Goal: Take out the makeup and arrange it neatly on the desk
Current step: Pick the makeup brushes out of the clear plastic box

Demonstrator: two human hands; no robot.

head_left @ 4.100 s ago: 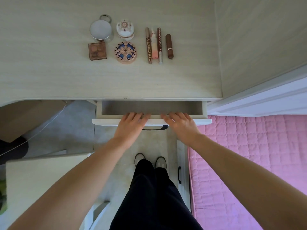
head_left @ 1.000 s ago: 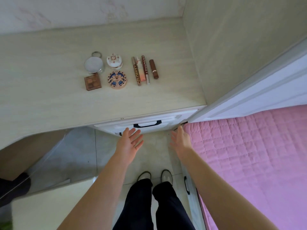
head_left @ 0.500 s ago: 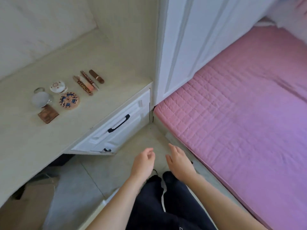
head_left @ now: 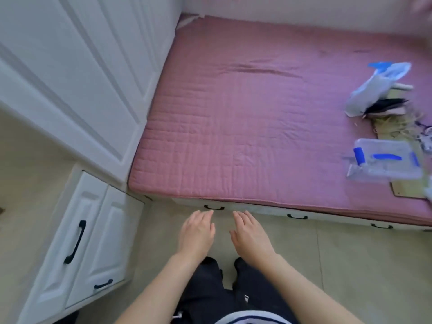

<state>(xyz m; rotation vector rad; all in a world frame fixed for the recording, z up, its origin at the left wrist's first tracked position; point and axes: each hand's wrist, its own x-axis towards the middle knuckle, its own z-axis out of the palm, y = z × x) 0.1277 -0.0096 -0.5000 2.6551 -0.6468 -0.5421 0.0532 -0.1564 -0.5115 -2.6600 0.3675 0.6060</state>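
Note:
My left hand and my right hand hang side by side over the tiled floor, palms down, fingers relaxed and holding nothing. Only a strip of the pale wooden desk top shows at the left edge; the makeup on it is out of view. Below it, the white desk drawer with its black handle is closed.
A bed with a pink quilted cover fills the upper right, with black-handled drawers under it. A clear plastic box with blue clips and a white bag lie on its right side. White wardrobe doors stand at the left.
The open drawer was pushed closed and both hands drew back from it. The view has swung right, from the desk and its laid-out makeup to the bed.

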